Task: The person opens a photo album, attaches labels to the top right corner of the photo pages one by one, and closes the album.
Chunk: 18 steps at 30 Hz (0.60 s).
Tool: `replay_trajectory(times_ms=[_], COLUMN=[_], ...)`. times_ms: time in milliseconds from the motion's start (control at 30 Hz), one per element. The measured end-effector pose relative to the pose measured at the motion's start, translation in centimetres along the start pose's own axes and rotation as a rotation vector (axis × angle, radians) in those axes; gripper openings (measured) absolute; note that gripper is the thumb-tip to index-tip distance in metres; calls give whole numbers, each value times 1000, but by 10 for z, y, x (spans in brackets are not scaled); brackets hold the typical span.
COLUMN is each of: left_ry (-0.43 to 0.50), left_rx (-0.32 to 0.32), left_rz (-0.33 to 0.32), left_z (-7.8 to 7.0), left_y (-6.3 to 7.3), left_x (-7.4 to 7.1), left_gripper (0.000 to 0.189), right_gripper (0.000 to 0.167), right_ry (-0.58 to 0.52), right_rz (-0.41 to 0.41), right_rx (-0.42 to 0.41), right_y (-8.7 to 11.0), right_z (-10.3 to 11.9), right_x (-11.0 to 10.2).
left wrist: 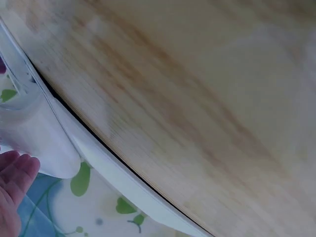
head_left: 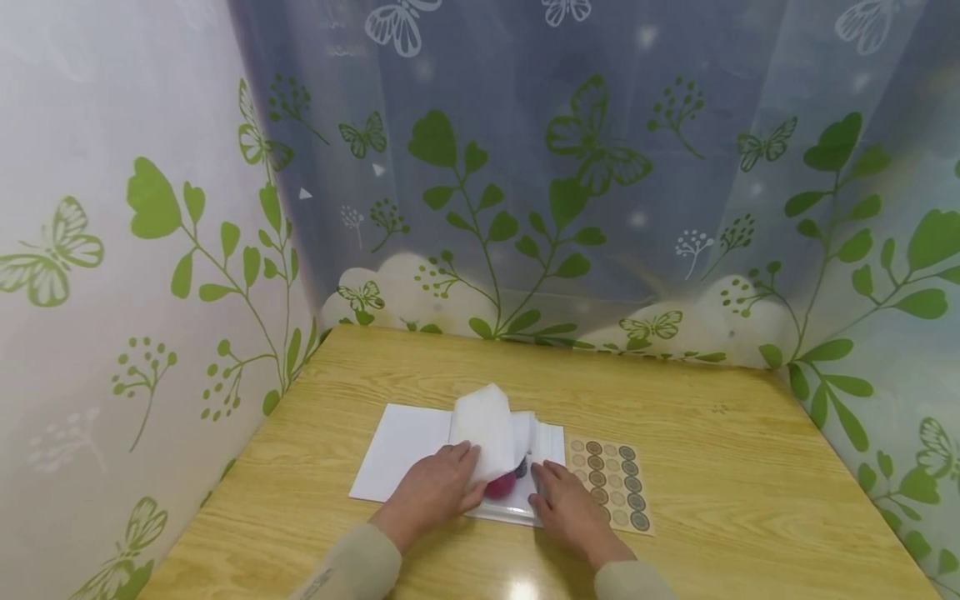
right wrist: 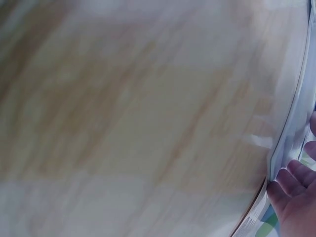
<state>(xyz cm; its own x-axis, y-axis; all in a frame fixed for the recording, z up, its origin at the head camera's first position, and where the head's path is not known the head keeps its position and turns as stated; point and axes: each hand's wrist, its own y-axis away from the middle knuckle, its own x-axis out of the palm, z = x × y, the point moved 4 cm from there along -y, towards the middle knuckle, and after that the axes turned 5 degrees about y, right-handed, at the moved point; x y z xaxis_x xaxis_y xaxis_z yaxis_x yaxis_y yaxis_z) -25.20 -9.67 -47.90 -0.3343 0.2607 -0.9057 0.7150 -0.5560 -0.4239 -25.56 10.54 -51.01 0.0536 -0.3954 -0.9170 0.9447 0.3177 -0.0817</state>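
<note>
On the table lies an opened white-paged booklet (head_left: 412, 446), its left page flat. A white sheet (head_left: 483, 425) stands up and curls over at the middle. My left hand (head_left: 438, 487) is at this sheet's left side, and its extended fingers touch it in the left wrist view (left wrist: 17, 185). Under the sheet, a glossy clear-looking page (head_left: 517, 502) partly shows a magenta round shape (head_left: 500, 486) and a small dark shape. My right hand (head_left: 570, 507) rests on the booklet's right part, with fingertips at its edge in the right wrist view (right wrist: 294, 192).
A brown sheet of round stickers (head_left: 615, 475) lies just right of the booklet, partly under my right hand. Bare wooden tabletop (head_left: 720, 475) extends around them. Curtains with green leaves and butterflies (head_left: 510, 167) enclose the back and both sides.
</note>
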Motion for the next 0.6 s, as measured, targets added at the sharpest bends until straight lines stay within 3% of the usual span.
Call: replay_trajectory(times_ms=[133, 233, 400, 600], left_ry=[52, 128, 310, 614], left_rx=[-7, -48, -193, -415], left_rz=[-103, -125, -100, -118], left_z=[5, 11, 20, 30], left_y=[5, 9, 16, 21], left_x=[-7, -10, -8, -9], left_gripper=[44, 43, 45, 47], right_gripper=[47, 47, 47, 46], right_ry=[2, 7, 17, 26], right_rz=[-13, -13, -2, -1], right_rx=[-11, -6, 12, 25], right_y=[2, 1, 0, 0], right_z=[1, 1, 1, 2], right_x=[-1, -1, 0, 0])
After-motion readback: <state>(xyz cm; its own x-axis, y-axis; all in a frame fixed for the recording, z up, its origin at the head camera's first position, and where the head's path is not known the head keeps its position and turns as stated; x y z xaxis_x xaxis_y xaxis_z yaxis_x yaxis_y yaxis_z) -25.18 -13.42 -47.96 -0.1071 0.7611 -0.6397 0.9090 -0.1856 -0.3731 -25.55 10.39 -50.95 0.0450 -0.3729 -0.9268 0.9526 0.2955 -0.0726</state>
